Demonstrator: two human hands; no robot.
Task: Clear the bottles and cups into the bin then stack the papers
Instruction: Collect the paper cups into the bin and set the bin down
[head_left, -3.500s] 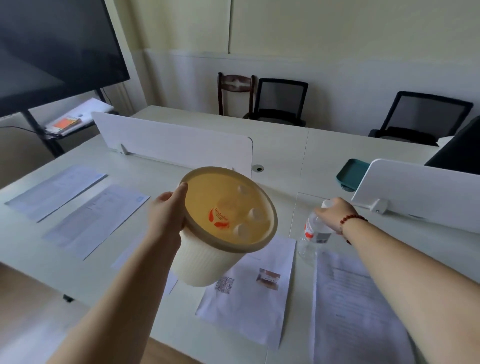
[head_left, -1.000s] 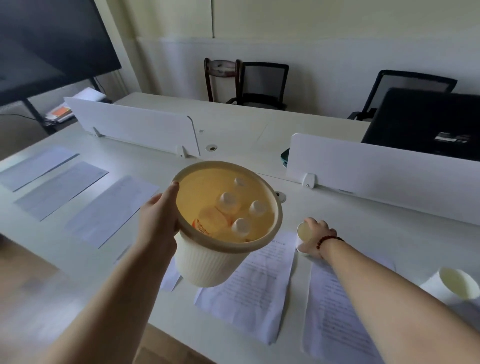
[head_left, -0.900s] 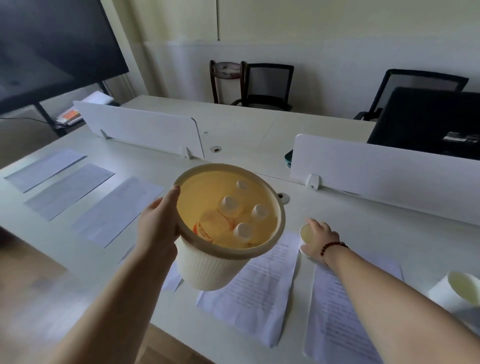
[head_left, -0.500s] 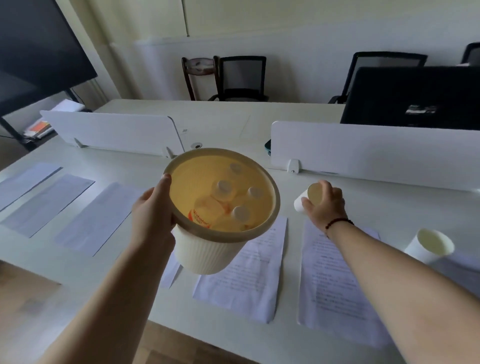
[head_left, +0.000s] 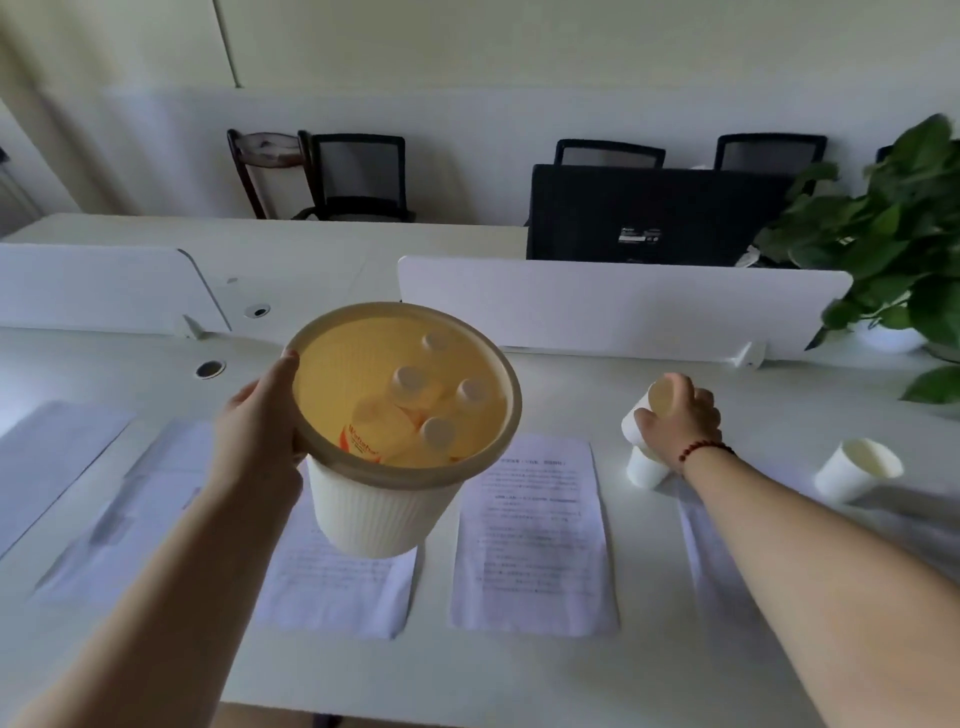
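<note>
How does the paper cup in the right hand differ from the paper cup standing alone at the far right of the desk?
The held cup is lifted off the desk and gripped by the right hand; the lone cup rests on the desk, untouched. The held cup is tipped with its mouth toward the camera; the lone cup looks roughly upright, though blurred. The held cup sits just above another cup; the lone cup stands apart. Both are plain white paper cups and look empty.

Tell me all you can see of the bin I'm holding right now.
The bin is a round, ribbed, white tub, plastic by the look of it, with a tan rim and a yellowish inside. The left hand grips its rim and holds it tilted above the papers. Several capped bottles lie inside, one with an orange label.
</note>
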